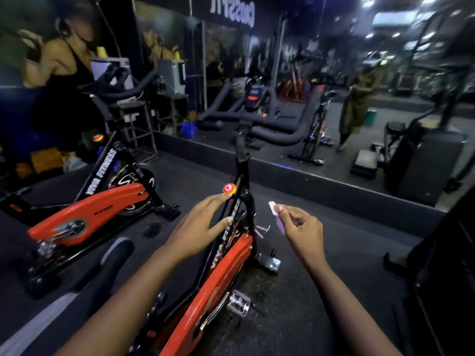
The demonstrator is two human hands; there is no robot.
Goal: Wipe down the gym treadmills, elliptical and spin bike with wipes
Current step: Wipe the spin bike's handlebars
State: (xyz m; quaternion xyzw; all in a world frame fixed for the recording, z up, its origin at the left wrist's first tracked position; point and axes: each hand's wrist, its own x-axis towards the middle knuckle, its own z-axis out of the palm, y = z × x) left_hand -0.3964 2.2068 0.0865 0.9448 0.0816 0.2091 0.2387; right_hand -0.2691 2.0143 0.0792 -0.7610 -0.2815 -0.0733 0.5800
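Note:
A red and black spin bike (218, 273) stands right below me, its black handlebars (272, 127) ahead. A red and yellow knob (229, 188) sits on its frame. My left hand (198, 227) reaches forward with straight fingers, the fingertips next to the knob and the black frame tube. My right hand (300, 229) is to the right of the frame and pinches a small pale wipe (276, 217) between thumb and fingers, held off the bike.
A second red spin bike (90, 209) stands to the left on the dark rubber floor (334, 253). A wall mirror (334, 86) ahead reflects bikes and a person. A dark machine (426, 160) stands at right, with a black saddle (113, 258) at lower left.

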